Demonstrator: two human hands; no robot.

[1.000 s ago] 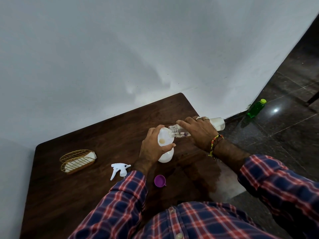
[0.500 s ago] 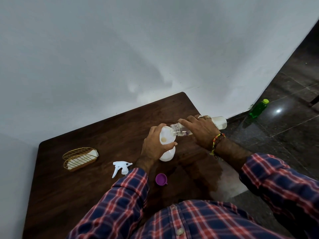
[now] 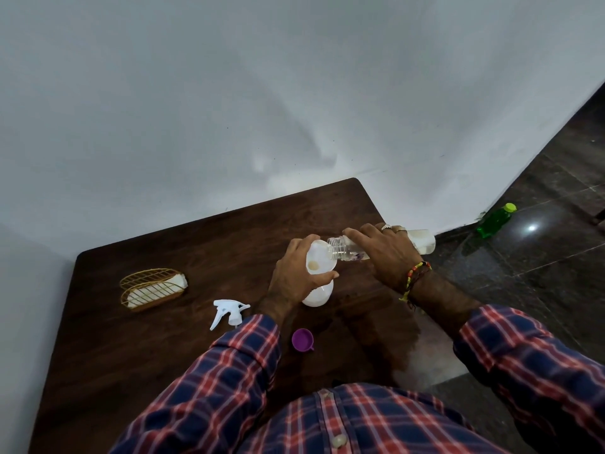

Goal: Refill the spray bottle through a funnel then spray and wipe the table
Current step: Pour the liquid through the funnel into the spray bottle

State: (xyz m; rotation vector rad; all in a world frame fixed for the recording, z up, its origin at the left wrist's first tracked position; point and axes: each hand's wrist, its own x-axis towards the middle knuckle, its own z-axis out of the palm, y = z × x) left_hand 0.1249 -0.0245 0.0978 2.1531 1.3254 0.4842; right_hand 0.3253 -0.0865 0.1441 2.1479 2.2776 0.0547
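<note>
The left hand point(image 3: 296, 278) still wraps the white plastic funnel point(image 3: 319, 262) seated on the white round spray bottle point(image 3: 317, 294), standing mid-table on the dark wooden table point(image 3: 163, 348). The right hand point(image 3: 384, 253) keeps gripping the clear plastic refill bottle point(image 3: 342, 248), tipped level at the funnel rim, unchanged. The white trigger sprayer head point(image 3: 228, 312) stays detached nearby.
</note>
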